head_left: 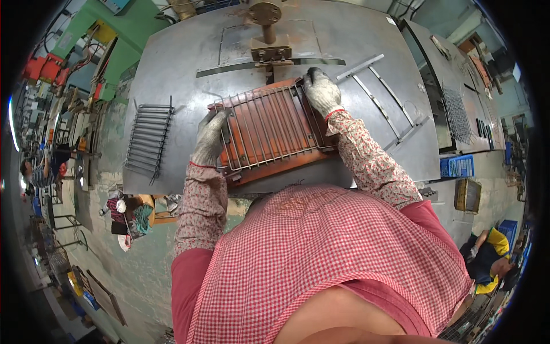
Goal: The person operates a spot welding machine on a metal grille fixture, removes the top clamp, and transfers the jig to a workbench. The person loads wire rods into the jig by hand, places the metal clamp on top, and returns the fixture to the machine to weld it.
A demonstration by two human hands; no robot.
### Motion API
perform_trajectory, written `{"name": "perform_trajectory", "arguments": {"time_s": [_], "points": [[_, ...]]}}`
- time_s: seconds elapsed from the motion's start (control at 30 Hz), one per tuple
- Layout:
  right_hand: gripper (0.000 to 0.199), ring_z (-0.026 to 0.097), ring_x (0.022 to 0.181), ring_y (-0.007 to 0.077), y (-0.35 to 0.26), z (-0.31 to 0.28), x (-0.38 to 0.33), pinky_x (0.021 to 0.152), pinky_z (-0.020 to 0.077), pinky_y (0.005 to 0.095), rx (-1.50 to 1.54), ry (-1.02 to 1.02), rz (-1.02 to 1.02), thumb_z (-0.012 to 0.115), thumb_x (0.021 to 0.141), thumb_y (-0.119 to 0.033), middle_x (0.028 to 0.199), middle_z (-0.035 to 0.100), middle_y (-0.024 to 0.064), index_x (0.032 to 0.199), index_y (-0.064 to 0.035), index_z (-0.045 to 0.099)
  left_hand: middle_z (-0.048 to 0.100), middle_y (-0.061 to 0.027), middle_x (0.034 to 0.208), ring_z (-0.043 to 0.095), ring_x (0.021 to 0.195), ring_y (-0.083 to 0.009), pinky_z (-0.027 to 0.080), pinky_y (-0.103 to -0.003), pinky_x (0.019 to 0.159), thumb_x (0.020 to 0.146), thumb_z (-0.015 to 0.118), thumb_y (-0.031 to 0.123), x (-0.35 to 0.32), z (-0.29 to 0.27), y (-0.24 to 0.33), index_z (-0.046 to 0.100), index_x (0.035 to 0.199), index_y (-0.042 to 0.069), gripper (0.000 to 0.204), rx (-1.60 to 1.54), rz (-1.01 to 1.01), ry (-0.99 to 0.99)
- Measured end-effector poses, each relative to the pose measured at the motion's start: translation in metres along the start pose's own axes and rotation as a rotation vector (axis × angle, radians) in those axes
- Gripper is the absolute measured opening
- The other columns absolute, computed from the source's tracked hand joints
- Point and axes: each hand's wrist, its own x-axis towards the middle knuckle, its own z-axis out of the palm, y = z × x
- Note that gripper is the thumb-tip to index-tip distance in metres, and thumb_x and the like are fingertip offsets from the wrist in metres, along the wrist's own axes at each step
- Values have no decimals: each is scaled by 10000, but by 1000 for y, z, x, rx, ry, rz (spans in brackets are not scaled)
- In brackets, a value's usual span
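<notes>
A wire rack (269, 127) of thin parallel rods lies on an orange-brown board (246, 176) on the metal table in front of me. My left hand (211, 135), in a grey-white work glove, is closed round the rack's left side, near its upper left corner. At the upper right corner, my right hand (322, 92) wears the same kind of glove, its fingers bent over the rack's edge. The fingertips of both hands are partly hidden. Just beyond the board stands a machine's metal post with a bolted block (270, 50).
Left on the table (189, 63) lies a stack of rod pieces (150, 140); right, a flat metal frame (381, 94). A green machine (126, 34) stands far left. A side table at right bears wire mesh (455, 114). Another person (487, 255) is at lower right, near a blue crate (457, 166).
</notes>
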Motion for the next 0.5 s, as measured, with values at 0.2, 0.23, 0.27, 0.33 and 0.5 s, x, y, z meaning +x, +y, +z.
{"name": "perform_trajectory", "arguments": {"time_s": [0.2, 0.23, 0.27, 0.33, 0.5], "points": [[486, 603, 1059, 406, 1, -7, 0, 906, 469, 477, 6, -131, 22, 490, 923, -401, 1175, 615, 240, 1267, -59, 529, 661, -153, 974, 650, 687, -213, 552, -323, 611, 916, 606, 236, -64, 42, 75, 500, 1218, -46, 427, 3, 152, -224], [509, 601, 1073, 402, 19, -8, 4, 916, 468, 460, 79, -98, -60, 498, 921, -390, 1181, 616, 240, 1298, -50, 511, 663, -163, 973, 652, 679, -218, 552, -327, 600, 930, 579, 211, -68, 45, 75, 476, 1239, -40, 412, 78, 121, -268], [541, 593, 1112, 379, 25, -15, 3, 945, 454, 418, 255, -122, -89, 517, 916, -366, 1202, 612, 238, 1344, -39, 475, 665, -163, 972, 652, 654, -215, 550, -326, 580, 938, 554, 189, -74, 37, 65, 484, 1223, -34, 369, 76, 143, -212], [537, 571, 1164, 342, 39, -28, -12, 983, 433, 387, 237, -205, -22, 535, 921, -360, 1238, 594, 228, 1345, -35, 477, 668, -167, 970, 639, 568, -200, 531, -318, 499, 942, 521, 150, -87, 13, 57, 489, 1183, -40, 309, 164, 223, 8], [478, 558, 1197, 292, 68, -43, -65, 1013, 419, 372, 349, -152, 5, 586, 923, -202, 1279, 579, 201, 1344, -7, 470, 667, -192, 903, 576, 500, -184, 470, -314, 432, 905, 558, 171, -110, -130, 60, 482, 1210, -69, 396, -194, 392, 599]]}}
